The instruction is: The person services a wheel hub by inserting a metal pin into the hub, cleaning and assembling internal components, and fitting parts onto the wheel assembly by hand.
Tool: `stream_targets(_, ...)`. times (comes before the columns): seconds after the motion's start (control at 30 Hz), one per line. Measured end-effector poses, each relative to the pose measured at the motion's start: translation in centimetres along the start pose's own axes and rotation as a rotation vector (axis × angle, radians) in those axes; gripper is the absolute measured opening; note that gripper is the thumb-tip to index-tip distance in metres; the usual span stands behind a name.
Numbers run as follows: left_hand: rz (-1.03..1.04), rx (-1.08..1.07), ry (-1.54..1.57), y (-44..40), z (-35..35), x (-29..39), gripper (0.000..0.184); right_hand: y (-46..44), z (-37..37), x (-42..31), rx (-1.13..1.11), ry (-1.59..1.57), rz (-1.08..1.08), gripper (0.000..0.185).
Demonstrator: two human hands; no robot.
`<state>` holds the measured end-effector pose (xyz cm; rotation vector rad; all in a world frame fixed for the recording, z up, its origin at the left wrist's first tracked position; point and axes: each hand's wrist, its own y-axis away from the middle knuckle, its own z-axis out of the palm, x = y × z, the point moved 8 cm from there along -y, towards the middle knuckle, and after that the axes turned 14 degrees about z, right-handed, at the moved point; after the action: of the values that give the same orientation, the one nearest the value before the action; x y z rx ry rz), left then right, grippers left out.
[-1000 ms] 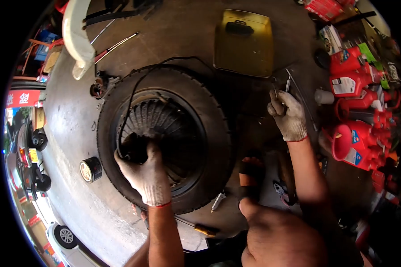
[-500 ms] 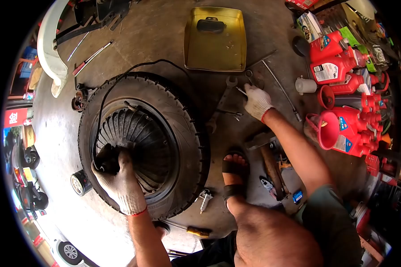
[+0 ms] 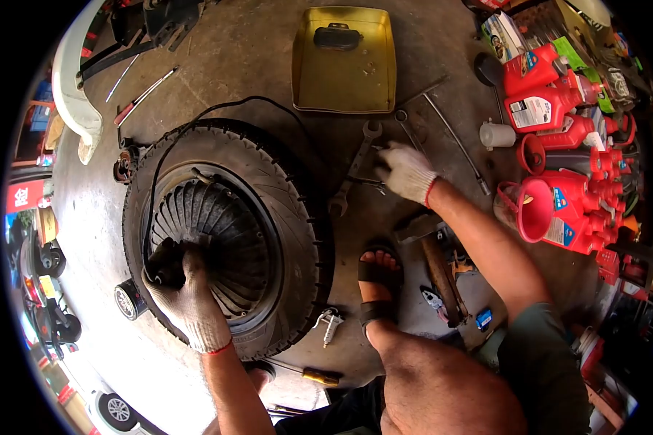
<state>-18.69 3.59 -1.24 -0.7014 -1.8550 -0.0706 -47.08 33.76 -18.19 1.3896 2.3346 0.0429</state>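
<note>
From where I stand, taking the wheel [image 3: 290, 239] as the middle of the clock, it lies on the floor [image 3: 239, 54] with its finned hub facing up. The left hand [image 3: 189, 308], gloved, is at the hub, thumb and fingers closed around a dark part [image 3: 168, 262] there. A black cable [image 3: 254, 97] runs from beside that grip up and over the tyre's twelve o'clock.

Toward one o'clock sits a shallow yellow tray [image 3: 345, 90]. A flat black piece [image 3: 337, 38] lies at the tray's own twelve, and a few small bits [image 3: 370, 69] are scattered near its three.

Around two o'clock the right hand [image 3: 408, 172], gloved too, is blurred, its fingers bent; I can't tell whether they hold anything. It is near an open-ended spanner [image 3: 357, 167] and a ring spanner [image 3: 411, 133].

Farther out, between two and three, red bottles [image 3: 532, 109] crowd together, their contents hidden from me. A pale cup [image 3: 497, 135] stands beside them, its inside not clear, and a red funnel [image 3: 535, 210] is at three. Near eight, just beside the tyre, is a round dark tin [image 3: 129, 299]; what it contains I can't see.
</note>
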Motion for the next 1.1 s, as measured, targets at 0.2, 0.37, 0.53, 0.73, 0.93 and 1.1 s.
stream_targets(0.2, -0.038, 0.034, 0.115, 0.6, -0.2, 0.4, 0.046, -0.8, 3.5, -0.7, -0.280, 0.007, -0.033, 0.034)
stream_targets(0.37, 0.378, 0.100, -0.101, 4.6, -1.5, 9.8, 0.044, 2.0, 1.0, -0.8, -0.675, -0.482, 0.146, 0.028)
stream_targets(0.53, 0.055, -0.884, 0.254, 14.1, 10.6, 12.3, 0.016, 6.6, 1.0, -2.5, -0.917, -0.785, 0.211, 0.027)
stream_targets(0.73, -0.624, -0.685, 0.350, 21.6, 17.7, -0.8, 0.034, 9.6, 1.6, -4.4, -0.835, -0.922, 0.092, 0.032)
stream_targets(0.93, -0.386, -0.756, 0.389, 21.0, 19.7, -3.4, 0.035, 10.3, 3.4, -3.3, -0.891, -0.968, 0.098, 0.038)
stream_targets(1.1, -0.583, -0.727, 0.562, 21.5, 18.4, -4.4, 0.033, 10.4, 2.8, -2.4, -1.025, -0.883, 0.251, 0.029)
